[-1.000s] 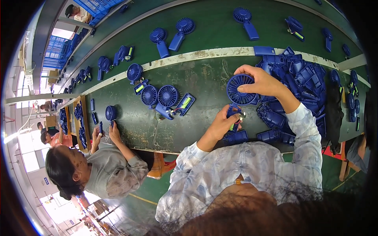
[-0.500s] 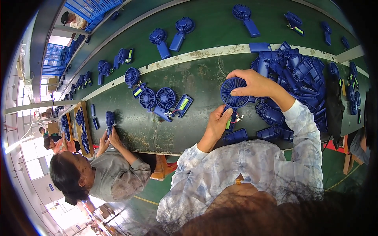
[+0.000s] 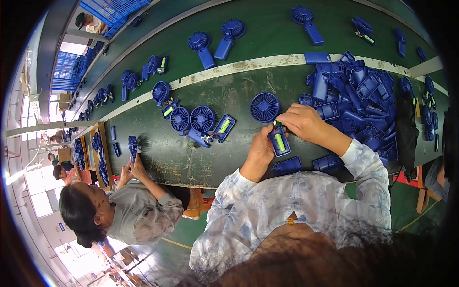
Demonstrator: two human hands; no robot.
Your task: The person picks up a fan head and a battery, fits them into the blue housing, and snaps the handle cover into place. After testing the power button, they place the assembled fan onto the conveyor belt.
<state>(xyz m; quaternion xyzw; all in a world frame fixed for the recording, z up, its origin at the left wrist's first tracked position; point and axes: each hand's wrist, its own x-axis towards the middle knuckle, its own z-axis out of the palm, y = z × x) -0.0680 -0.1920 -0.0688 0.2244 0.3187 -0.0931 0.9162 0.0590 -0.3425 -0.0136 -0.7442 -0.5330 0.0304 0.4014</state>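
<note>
A blue handheld fan (image 3: 265,108) is held over the green worktable. Its round grille points away from me, and the opened handle shell (image 3: 282,147) faces up with a light-green battery (image 3: 279,141) inside. My left hand (image 3: 259,150) is closed round the handle's left side. The fingers of my right hand (image 3: 306,125) pinch at the fan's neck, by thin wires and a small green part; they hide exactly what they grip. Just below lies a loose blue shell (image 3: 287,165). Several blue shells are heaped in a pile (image 3: 356,93) right of my right hand.
Left of me lie partly assembled fans (image 3: 202,118) and an open shell with a battery (image 3: 223,128). Beyond a pale ledge (image 3: 239,65), a green belt (image 3: 267,36) carries more fans. At the left a co-worker (image 3: 138,205) holds a fan. Dark cloth (image 3: 407,134) hangs right.
My right hand has left the fan's grille and moved down to its neck. The fan has turned, so the open handle and battery now show. Fans on the belt have shifted right.
</note>
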